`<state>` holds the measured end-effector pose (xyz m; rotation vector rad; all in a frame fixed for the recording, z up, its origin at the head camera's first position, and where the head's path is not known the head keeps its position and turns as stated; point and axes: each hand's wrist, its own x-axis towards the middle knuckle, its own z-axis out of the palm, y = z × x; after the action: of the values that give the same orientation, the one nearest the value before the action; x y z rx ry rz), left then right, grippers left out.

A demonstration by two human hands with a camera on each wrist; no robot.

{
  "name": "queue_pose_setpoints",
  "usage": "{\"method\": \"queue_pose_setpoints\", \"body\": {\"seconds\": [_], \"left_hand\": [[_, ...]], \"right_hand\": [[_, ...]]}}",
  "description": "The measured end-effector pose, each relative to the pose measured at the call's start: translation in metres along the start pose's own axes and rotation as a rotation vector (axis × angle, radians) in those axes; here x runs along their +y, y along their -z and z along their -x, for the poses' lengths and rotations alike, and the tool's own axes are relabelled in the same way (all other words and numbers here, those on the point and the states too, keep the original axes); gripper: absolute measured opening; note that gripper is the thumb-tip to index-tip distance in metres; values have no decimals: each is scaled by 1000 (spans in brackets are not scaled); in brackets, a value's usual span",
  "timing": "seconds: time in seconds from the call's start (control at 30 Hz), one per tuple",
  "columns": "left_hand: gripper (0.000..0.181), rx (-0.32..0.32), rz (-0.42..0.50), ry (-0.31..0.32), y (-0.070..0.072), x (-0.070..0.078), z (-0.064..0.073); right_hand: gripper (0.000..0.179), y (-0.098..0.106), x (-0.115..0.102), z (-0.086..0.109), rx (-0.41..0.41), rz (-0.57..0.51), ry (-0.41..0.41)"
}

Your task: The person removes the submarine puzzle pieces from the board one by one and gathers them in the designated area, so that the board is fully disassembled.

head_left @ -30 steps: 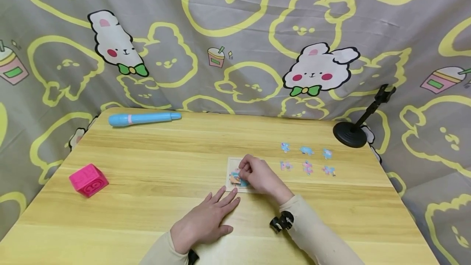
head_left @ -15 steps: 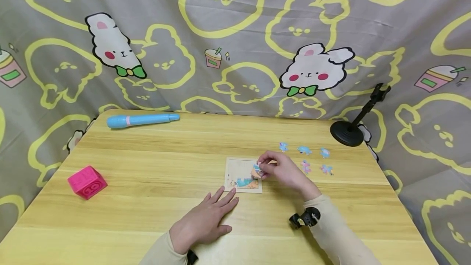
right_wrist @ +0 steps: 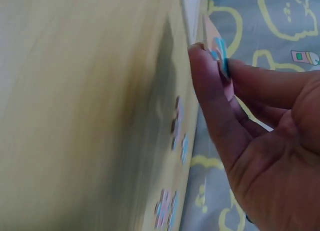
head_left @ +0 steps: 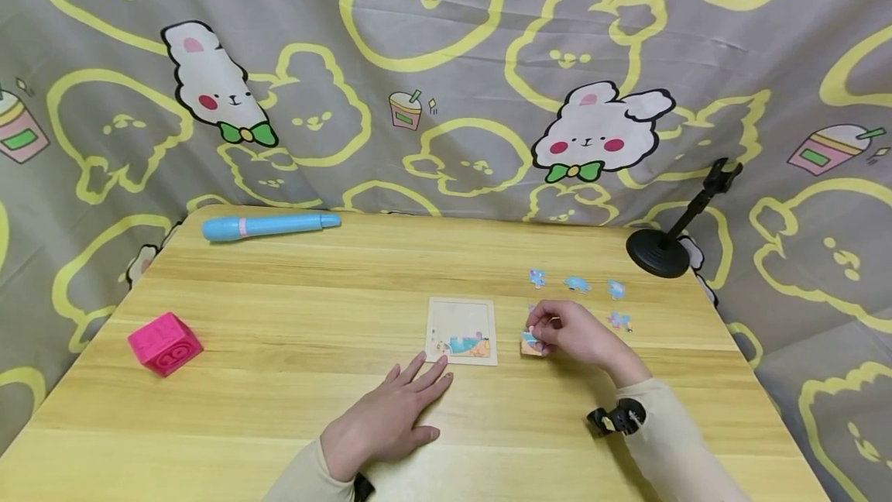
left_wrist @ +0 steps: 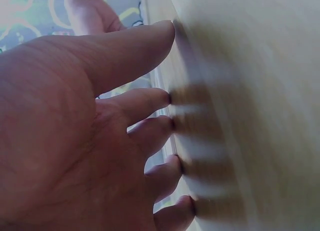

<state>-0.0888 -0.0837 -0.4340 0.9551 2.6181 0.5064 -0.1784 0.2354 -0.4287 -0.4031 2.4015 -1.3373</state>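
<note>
My right hand (head_left: 578,331) pinches a puzzle piece (head_left: 531,344) printed in orange and blue, holding it over the table to the right of the puzzle tray. In the right wrist view that piece (right_wrist: 220,53) sits between thumb and fingertip. The puzzle tray (head_left: 460,302) has a pale frame; pieces (head_left: 468,345) in blue and orange fill part of its lower edge. My left hand (head_left: 390,413) lies with fingers spread, its fingertips at the tray's lower left edge. In the left wrist view the fingertips of the left hand (left_wrist: 100,126) meet the tabletop.
Loose puzzle pieces lie in two rows at the right, among them a blue one (head_left: 577,283) and a pink-blue one (head_left: 618,321). A blue toy microphone (head_left: 272,226) is at the back left, a pink block (head_left: 166,343) at left, a black stand (head_left: 658,252) at back right.
My right hand has lifted the orange and blue piece out of the tray and carried it right, towards the loose pieces. The left hand has stayed in place.
</note>
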Motion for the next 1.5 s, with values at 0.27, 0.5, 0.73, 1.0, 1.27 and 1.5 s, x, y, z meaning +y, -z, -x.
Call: {"method": "queue_pose_setpoints", "body": {"seconds": [0.27, 0.5, 0.73, 1.0, 1.27, 1.5], "left_hand": [[68, 0, 2, -1, 0, 0, 0], [68, -4, -6, -6, -2, -1, -1], [68, -4, -9, -8, -2, -2, -1], [68, -4, -4, -7, -3, -2, -1], [69, 6, -2, -7, -2, -2, -1], [69, 10, -13, -12, -2, -2, -1]], "right_hand": [[10, 3, 9, 2, 1, 193, 33], [11, 5, 15, 1, -20, 259, 49], [3, 5, 18, 3, 1, 310, 72], [3, -2, 5, 1, 80, 387, 63], [14, -35, -28, -10, 75, 432, 165], [27, -65, -40, -26, -31, 499, 246]]}}
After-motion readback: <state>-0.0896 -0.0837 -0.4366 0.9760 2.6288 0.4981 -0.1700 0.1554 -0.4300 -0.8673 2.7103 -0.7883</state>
